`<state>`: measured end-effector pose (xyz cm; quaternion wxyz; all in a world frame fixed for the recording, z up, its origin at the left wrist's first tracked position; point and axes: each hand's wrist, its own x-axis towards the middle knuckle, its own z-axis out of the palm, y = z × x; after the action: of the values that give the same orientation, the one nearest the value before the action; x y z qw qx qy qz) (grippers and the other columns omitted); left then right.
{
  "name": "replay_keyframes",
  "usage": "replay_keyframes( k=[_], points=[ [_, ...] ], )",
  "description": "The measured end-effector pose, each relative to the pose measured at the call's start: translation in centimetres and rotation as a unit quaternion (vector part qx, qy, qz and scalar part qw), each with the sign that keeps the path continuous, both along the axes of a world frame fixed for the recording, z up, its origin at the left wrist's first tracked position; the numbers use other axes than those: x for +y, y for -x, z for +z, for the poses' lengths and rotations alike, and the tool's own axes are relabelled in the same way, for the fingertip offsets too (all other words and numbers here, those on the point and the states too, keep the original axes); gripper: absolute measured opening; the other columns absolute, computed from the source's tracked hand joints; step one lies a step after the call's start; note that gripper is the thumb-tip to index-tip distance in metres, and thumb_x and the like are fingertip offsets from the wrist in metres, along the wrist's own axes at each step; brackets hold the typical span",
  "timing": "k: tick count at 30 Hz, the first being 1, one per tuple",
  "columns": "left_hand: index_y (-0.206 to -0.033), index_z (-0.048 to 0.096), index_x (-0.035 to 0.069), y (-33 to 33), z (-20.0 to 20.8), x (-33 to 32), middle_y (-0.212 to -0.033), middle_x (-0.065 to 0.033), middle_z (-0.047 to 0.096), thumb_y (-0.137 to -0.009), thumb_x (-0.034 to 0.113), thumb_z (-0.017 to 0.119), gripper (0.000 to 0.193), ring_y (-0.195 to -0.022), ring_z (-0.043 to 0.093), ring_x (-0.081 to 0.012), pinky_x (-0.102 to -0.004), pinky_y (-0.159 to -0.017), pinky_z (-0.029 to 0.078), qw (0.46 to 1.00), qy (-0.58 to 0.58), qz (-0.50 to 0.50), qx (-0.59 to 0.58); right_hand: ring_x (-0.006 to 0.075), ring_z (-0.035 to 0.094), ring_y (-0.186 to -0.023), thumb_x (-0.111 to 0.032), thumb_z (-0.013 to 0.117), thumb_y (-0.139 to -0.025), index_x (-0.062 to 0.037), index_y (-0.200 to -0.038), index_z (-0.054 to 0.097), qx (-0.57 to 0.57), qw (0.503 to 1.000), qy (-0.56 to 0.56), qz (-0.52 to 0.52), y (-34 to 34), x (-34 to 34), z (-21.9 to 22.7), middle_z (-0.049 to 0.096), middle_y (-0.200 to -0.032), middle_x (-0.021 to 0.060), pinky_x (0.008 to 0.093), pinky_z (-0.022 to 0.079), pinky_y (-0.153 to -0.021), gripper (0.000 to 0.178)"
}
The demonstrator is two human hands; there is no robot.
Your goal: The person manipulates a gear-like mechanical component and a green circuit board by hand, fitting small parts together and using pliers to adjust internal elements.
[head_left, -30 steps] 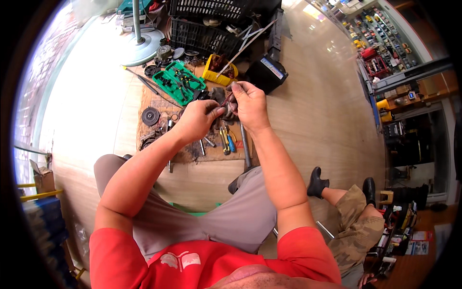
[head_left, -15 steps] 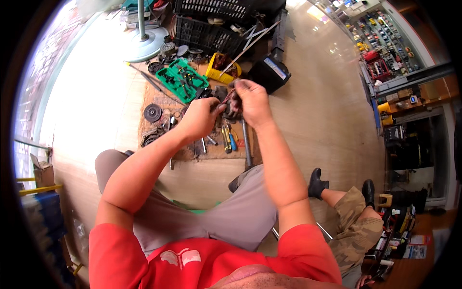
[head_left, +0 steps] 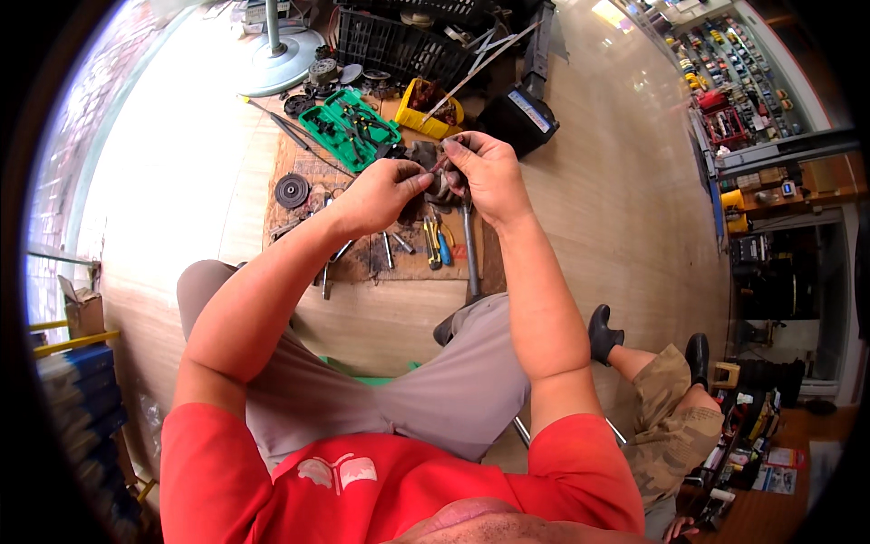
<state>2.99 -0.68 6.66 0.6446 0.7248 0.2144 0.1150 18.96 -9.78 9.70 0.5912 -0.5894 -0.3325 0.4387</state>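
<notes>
Pinched fingers of my left hand (head_left: 385,192) and my right hand (head_left: 492,177) meet over the work board, holding a thin reddish-brown strand (head_left: 439,167) between them. It looks like wire, but is too small to make out fully. Just beneath is a dark, greasy metal part (head_left: 442,190), partly hidden by my hands. Nearer to me lie yellow-handled pliers (head_left: 430,245) and a blue-handled tool (head_left: 444,247). A long grey metal bar (head_left: 470,249) lies below my right hand. Beyond my left hand, a green tool case (head_left: 335,113) lies open with black tools inside.
A stained cardboard sheet (head_left: 362,265) bears sockets and a round black disc (head_left: 292,190). Behind stand a yellow bin (head_left: 412,118), a black battery (head_left: 517,127), black crates (head_left: 385,50) and a round stand base (head_left: 285,68). Another person's legs (head_left: 675,390) are at the right.
The whole view has shifted slightly. My hands have drawn a little apart, and my left fingers now point more toward the right hand, with the strand still pinched.
</notes>
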Motion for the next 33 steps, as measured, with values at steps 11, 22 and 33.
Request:
replay_keyframes(
  k=[11,22,33],
  points=[
    [-0.1,0.065,-0.002,-0.2,0.0,0.1,-0.075,-0.0198,0.063,-0.096,0.024,0.058,0.027,-0.066,0.06,-0.031,-0.0393,-0.065,0.048,0.975,-0.197,0.098,0.022,0.0057,0.053,-0.054,-0.015,0.062,-0.096,-0.0043,-0.092,0.061,-0.085,0.992,-0.055,-0.078,1.8,0.5,-1.0,0.061,-0.071,0.0003,0.0203,0.042,-0.048,0.011],
    [-0.09,0.065,-0.002,0.4,0.8,-0.2,-0.083,-0.0251,0.064,-0.093,0.018,0.057,0.022,-0.082,0.061,-0.0445,-0.0459,-0.07,0.049,0.969,-0.208,0.129,-0.021,0.0046,0.051,-0.051,-0.015,0.067,-0.092,-0.0023,-0.086,0.062,-0.018,0.999,-0.027,-0.009,1.9,0.7,-1.9,0.059,-0.066,-0.0016,0.0195,0.04,-0.045,0.015],
    [-0.086,0.063,-0.002,0.5,-0.7,0.2,-0.082,-0.0234,0.062,-0.091,0.013,0.056,0.018,-0.081,0.06,-0.0431,-0.0483,-0.07,0.047,0.937,-0.326,0.127,-0.022,0.0062,0.053,-0.05,-0.013,0.066,-0.092,-0.0018,-0.087,0.063,-0.053,0.998,0.019,-0.035,2.4,1.1,-1.6,0.061,-0.066,0.0014,0.0208,0.041,-0.044,0.013]
  ],
)
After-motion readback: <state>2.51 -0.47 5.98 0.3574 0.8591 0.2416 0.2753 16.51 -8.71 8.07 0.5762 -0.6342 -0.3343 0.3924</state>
